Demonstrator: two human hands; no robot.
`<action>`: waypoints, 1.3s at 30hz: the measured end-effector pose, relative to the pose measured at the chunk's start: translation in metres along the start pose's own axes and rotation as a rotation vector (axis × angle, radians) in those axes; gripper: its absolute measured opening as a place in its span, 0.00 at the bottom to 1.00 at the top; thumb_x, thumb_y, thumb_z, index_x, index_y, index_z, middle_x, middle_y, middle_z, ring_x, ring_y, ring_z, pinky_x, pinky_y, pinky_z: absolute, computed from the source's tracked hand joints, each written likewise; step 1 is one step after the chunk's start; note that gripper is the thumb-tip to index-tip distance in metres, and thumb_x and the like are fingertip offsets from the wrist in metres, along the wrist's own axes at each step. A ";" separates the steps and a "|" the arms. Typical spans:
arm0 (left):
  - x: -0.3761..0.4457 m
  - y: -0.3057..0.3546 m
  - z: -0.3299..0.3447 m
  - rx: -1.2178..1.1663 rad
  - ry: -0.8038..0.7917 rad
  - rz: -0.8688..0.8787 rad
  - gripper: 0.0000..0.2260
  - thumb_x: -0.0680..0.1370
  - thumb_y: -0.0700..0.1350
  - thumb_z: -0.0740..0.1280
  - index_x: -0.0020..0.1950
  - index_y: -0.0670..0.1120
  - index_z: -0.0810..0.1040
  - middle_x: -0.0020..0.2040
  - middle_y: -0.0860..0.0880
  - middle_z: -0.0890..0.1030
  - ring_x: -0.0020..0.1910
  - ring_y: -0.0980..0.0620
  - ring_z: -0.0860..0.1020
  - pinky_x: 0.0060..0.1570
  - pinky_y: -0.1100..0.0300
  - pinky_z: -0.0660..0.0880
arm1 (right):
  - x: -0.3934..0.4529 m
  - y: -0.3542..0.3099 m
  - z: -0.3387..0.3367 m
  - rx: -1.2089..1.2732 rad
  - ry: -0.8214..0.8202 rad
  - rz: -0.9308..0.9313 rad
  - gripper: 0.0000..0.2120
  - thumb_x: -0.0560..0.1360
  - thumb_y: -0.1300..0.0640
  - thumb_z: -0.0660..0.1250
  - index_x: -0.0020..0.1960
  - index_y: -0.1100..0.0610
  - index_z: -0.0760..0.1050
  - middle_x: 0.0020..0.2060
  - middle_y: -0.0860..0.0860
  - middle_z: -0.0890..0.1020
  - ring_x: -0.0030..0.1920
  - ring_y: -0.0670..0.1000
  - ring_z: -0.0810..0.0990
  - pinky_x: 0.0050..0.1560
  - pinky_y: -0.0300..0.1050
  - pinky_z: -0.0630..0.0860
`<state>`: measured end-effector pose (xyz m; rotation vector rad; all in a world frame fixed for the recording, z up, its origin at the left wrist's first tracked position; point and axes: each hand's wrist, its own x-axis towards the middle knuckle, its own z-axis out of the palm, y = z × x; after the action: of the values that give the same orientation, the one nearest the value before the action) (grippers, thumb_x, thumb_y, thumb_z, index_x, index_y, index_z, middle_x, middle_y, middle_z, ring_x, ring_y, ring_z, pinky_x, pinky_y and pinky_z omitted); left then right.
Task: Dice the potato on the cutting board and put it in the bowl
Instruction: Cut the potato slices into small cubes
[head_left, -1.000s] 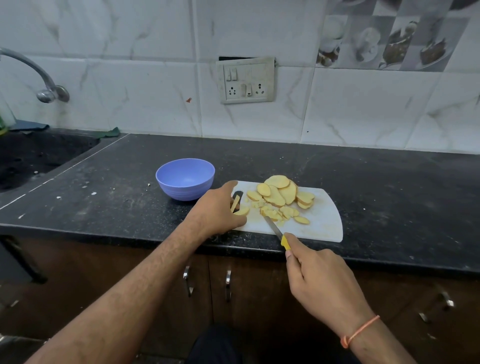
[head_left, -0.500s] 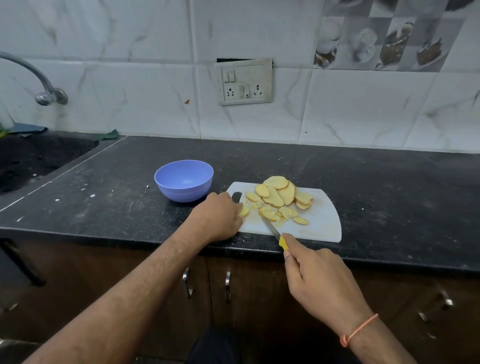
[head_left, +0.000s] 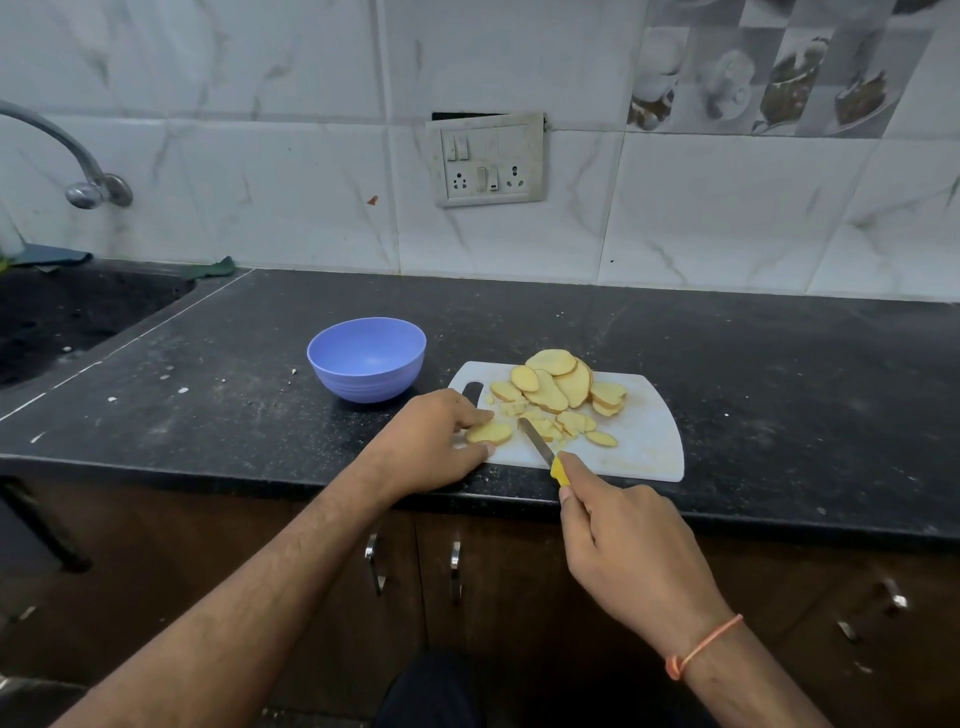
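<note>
**Inspector:** Working from the left, what was recorded at the sink end?

**Assistant:** A tap (head_left: 78, 161) over the dark sink (head_left: 62, 322) at far left, with white crumbs on the counter (head_left: 779, 395) beside it. Next came the blue bowl (head_left: 366, 358), which appeared to hold nothing (no potato showed inside it).

**Inspector:** And the hands?

**Assistant:** The left hand (head_left: 428, 441) rested at the left edge of the cutting board (head_left: 649, 441), fingers curled down, pinching one potato slice (head_left: 488, 432) flat against the board. The right hand (head_left: 623, 551) was wrapped round the yellow handle of the knife (head_left: 543, 449), blade lying just right of that slice and pointing away from the person. Whether the edge touched the board could not be told.

**Inspector:** Progress on the task?

**Assistant:** In my judgement, less than half done. The potato was sliced throughout; a pile of whole slices (head_left: 558, 382) sat at the far side of the board, and a small heap of diced pieces (head_left: 556, 423) lay mid-board. Most slices remained to be diced, and the transfer to the bowl was not begun.

**Inspector:** Obstructions?

**Assistant:** Nothing stood between board and bowl. The diced heap crowded the blade's right side. A switch panel (head_left: 485, 158) was on the far wall, well apart.
</note>
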<state>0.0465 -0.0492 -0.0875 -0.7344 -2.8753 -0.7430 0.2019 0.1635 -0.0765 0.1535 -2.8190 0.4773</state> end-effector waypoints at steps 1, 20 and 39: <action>-0.001 -0.003 0.000 -0.043 0.020 -0.011 0.23 0.78 0.56 0.75 0.72 0.54 0.82 0.63 0.58 0.81 0.58 0.60 0.78 0.58 0.66 0.72 | 0.001 -0.002 0.001 -0.002 0.004 0.002 0.24 0.86 0.45 0.49 0.81 0.44 0.59 0.34 0.44 0.77 0.35 0.46 0.76 0.35 0.44 0.75; -0.001 -0.013 0.013 -0.177 0.107 -0.095 0.17 0.75 0.59 0.78 0.63 0.58 0.87 0.59 0.60 0.83 0.57 0.60 0.79 0.60 0.61 0.76 | 0.012 -0.026 0.024 -0.273 -0.115 -0.032 0.28 0.86 0.50 0.50 0.84 0.49 0.48 0.33 0.47 0.76 0.33 0.49 0.76 0.34 0.48 0.74; -0.009 -0.024 0.010 -0.341 0.131 -0.108 0.15 0.71 0.56 0.82 0.56 0.58 0.89 0.52 0.61 0.85 0.49 0.61 0.81 0.47 0.65 0.73 | 0.006 -0.003 0.009 -0.218 0.018 -0.040 0.24 0.85 0.46 0.50 0.81 0.47 0.60 0.29 0.46 0.75 0.28 0.48 0.74 0.29 0.49 0.75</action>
<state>0.0433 -0.0665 -0.1081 -0.5375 -2.7167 -1.2669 0.1938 0.1572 -0.0823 0.1587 -2.8201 0.1598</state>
